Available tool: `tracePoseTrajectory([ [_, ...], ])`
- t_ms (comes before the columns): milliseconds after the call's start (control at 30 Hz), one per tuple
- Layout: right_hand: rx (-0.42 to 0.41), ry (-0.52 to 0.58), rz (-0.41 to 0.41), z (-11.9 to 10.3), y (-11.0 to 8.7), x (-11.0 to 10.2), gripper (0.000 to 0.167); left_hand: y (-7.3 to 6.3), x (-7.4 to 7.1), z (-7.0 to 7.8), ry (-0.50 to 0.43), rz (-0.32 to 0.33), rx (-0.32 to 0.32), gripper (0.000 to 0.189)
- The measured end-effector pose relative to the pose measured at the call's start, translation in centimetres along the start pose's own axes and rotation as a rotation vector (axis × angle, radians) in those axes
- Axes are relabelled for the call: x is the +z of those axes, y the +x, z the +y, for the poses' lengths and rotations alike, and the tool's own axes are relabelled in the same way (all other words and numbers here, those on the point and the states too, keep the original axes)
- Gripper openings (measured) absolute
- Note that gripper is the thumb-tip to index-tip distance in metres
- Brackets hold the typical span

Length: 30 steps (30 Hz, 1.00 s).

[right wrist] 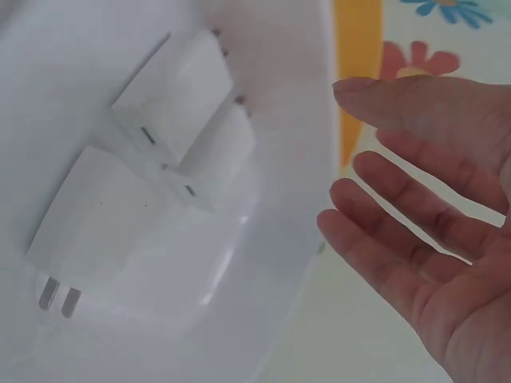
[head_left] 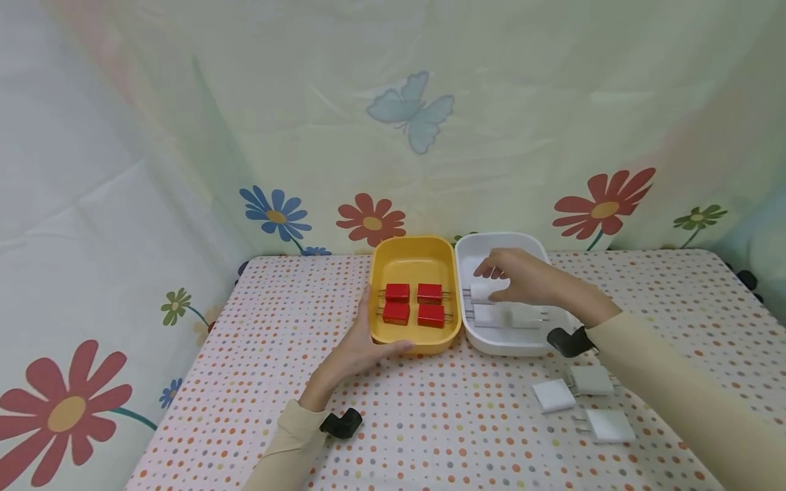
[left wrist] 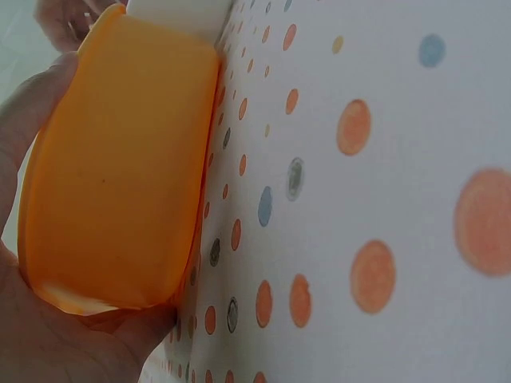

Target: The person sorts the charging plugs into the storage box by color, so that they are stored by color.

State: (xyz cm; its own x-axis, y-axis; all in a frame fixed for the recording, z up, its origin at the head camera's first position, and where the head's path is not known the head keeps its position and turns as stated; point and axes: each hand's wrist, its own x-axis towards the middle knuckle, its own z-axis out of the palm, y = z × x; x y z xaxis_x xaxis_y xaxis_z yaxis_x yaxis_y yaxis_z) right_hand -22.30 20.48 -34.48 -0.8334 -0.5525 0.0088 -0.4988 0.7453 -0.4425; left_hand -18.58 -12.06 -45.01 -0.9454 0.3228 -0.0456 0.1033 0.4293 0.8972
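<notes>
My left hand (head_left: 362,348) grips the front left corner of a yellow tray (head_left: 413,249), thumb along its front and fingers along its left side. In the left wrist view the tray's orange-looking wall (left wrist: 120,159) fills the hand's curve. Several red plug chargers (head_left: 396,314) lie in this tray in two rows. Over the white tray (head_left: 500,240) hovers my right hand (head_left: 522,276), fingers loosely bent and apart, with nothing between them in the right wrist view. Just below it a white plug charger (head_left: 482,293) lies in the tray, with two more white chargers (right wrist: 96,215) nearby.
Three loose white chargers (head_left: 554,395) lie on the dotted tablecloth (head_left: 430,423), in front of the white tray and near the right forearm. The two trays stand side by side, close to the flowered back curtain (head_left: 491,170).
</notes>
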Motion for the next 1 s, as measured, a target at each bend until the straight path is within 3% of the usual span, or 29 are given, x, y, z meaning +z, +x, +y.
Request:
tracePoseTrajectory([
  [233, -0.009, -0.048, 0.004, -3.3, -4.6, -0.5, 0.039, -0.1, -0.2, -0.5, 0.002, -0.002, 0.036, 0.133],
  [400, -0.032, -0.038, -0.010, -4.0, -8.2, 0.3, 0.038, 0.0, -0.3, -0.5, -0.004, -0.007, 0.042, 0.132],
  [667, -0.033, 0.040, -0.086, -1.8, -12.2, 3.3, 0.042, 0.3, -0.3, -0.3, -0.009, -0.011, 0.035, 0.134],
  [867, 0.048, 0.023, -0.108, 0.0, -13.4, 5.8, 0.043, 0.3, -0.2, -0.2, -0.009, -0.011, 0.025, 0.133],
  [1000, 0.059, 0.023, -0.109, 0.3, -13.7, 7.0, 0.043, 0.1, 0.0, -0.3, -0.007, -0.008, 0.029, 0.132],
])
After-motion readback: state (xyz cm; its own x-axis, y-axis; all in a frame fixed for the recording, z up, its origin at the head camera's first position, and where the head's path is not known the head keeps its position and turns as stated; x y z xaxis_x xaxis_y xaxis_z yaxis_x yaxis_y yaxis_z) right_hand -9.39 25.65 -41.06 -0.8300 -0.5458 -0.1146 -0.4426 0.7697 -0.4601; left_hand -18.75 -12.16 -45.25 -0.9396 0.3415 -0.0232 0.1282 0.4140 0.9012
